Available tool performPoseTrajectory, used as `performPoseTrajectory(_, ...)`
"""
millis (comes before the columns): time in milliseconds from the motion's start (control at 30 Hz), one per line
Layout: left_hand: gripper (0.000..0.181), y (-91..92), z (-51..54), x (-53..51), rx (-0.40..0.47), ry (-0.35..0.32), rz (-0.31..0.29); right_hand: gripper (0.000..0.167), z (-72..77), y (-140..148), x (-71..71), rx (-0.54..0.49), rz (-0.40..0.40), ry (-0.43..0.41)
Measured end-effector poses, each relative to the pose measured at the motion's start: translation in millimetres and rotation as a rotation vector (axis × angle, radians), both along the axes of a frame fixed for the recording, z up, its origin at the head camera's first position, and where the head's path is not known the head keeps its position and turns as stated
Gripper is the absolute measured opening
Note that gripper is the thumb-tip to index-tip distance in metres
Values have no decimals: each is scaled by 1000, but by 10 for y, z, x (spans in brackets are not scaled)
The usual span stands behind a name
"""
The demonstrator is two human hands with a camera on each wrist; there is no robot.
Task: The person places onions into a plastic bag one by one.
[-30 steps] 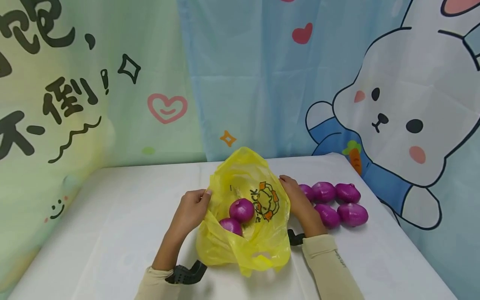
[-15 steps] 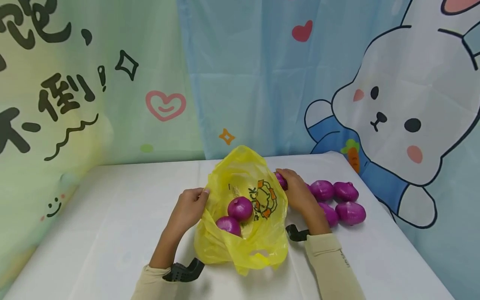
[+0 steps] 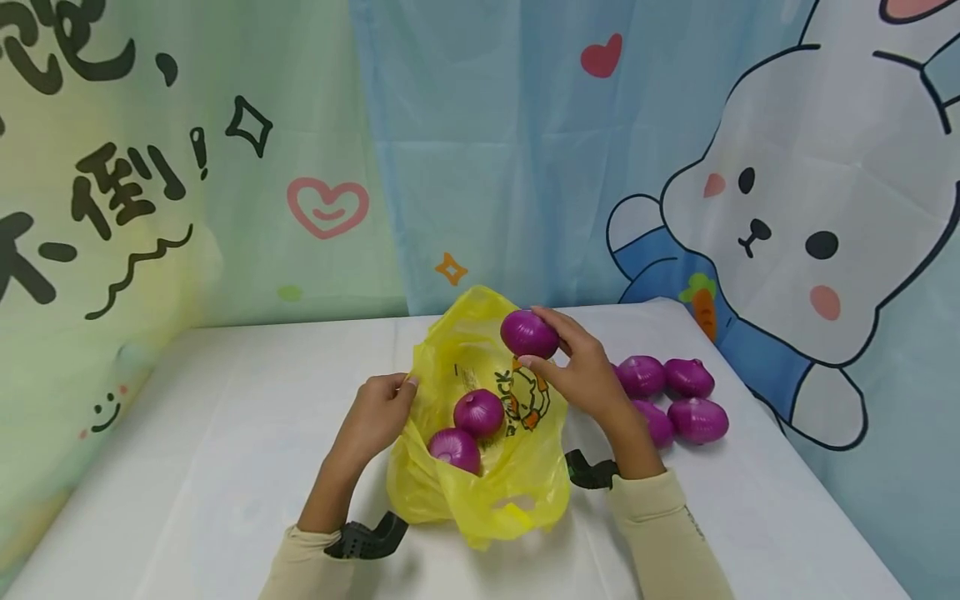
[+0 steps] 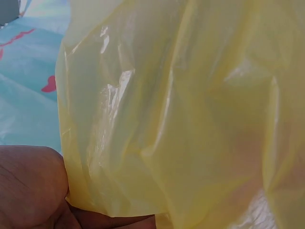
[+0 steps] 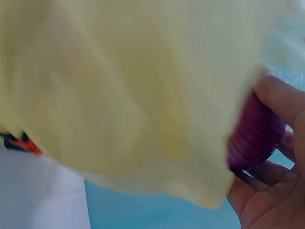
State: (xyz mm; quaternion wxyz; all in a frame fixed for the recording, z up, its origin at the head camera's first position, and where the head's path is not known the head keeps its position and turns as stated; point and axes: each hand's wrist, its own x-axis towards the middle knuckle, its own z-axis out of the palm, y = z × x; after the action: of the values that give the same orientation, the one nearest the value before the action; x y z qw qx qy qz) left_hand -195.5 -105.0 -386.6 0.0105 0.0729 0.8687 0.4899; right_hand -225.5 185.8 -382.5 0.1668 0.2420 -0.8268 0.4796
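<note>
A yellow plastic bag (image 3: 442,492) stands with its mouth spread toward me, two purple onions (image 3: 478,413) lying inside. My left hand (image 3: 377,414) pinches the bag's left edge between thumb and fingers; the left wrist view shows the thumb (image 4: 31,186) against the yellow film. In my right hand (image 3: 581,367) is another purple onion (image 3: 528,333), held between thumb and fingertips over the bag's upper right rim. The right wrist view has this onion (image 5: 257,131) partly hidden behind the bag (image 5: 133,105).
Several purple onions (image 3: 697,420) lie grouped on the white table (image 3: 225,450) to the right of my right hand. A printed curtain (image 3: 480,150) hangs behind the table. Dark wrist cameras (image 3: 367,537) sit on both wrists.
My right hand has brought an onion from behind the bag's right side, up and left, to above the bag's opening. My left hand keeps its grip on the bag's edge.
</note>
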Motion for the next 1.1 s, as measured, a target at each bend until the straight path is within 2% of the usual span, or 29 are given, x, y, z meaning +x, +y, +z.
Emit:
performPoseTrajectory(100,32,6,-14,-3,4,5,-5,66,-22,-57,12,-2,31,-31)
performPoseTrajectory(200,33,15,-29,-7,1,8,-8,66,-44,-88,22,17,45,-100)
performPoseTrajectory(400,35,27,-21,1,-5,15,-19,67,-53,-138,44,107,88,-254)
performPoseTrajectory(667,34,33,-23,-10,-2,13,-18,70,-129,-239,19,221,103,-363)
performPoseTrajectory(867,34,42,-28,-5,11,8,-28,69,-218,-264,-8,290,87,-401)
performPoseTrajectory(1100,34,37,-32,-15,10,17,-31,70,-279,-265,-60,306,59,-381)
